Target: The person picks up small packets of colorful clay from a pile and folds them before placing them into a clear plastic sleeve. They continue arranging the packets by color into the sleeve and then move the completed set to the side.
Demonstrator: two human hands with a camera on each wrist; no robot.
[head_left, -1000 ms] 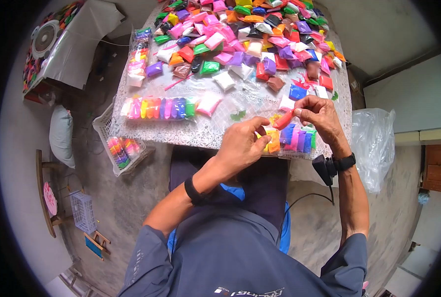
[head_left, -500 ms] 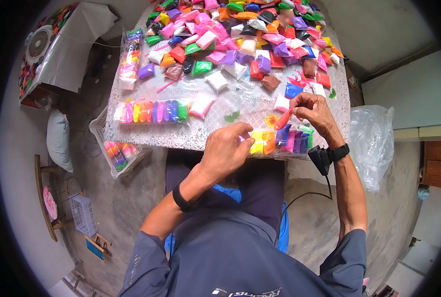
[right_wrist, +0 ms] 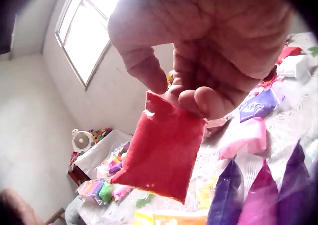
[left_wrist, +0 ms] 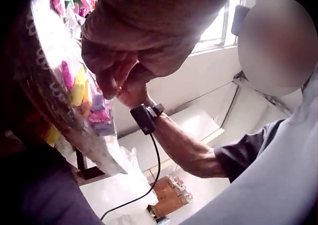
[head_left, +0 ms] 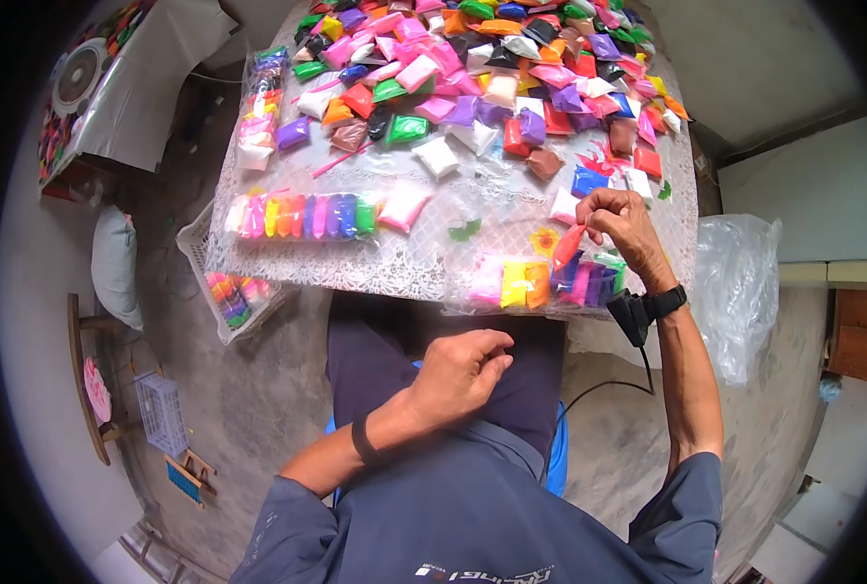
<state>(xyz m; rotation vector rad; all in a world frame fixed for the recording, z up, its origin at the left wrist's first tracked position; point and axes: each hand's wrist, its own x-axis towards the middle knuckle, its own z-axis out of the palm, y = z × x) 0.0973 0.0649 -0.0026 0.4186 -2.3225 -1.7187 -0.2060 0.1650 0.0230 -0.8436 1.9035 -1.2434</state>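
Over the bench (head_left: pixel 409 261), the right hand (head_left: pixel 624 231) pinches one red packet (head_left: pixel 569 245) by its top; beyond the bench's near edge, the left hand (head_left: pixel 458 375), loosely curled, holds nothing.

- Red packet (right_wrist: pixel 164 150): smooth plastic film with a soft sheen, lightly creased.
- Piled packets (head_left: pixel 419 73): glossy plastic, crinkled, with bright highlights.
- Clear sleeve (head_left: pixel 302 216) on the left-hand row: transparent, shiny plastic.
- Table cover (head_left: pixel 356 270): lace-patterned, with a glossy sheen; whether cloth or plastic cannot be told.
- Large bag (head_left: pixel 735 292): thin, see-through plastic, crumpled and shiny.
- White basket (head_left: pixel 197 263): openwork, looks like plastic.
- Lilac crate (head_left: pixel 164 414): openwork plastic by its look.
- Shirt (head_left: pixel 433 506): matt grey cloth.
- Trousers (head_left: pixel 380 336): dark, matt cloth.
- Floor (head_left: pixel 258 409): mottled, matt, like concrete.
- Brown cabinet (head_left: pixel 860 326): looks like wood.
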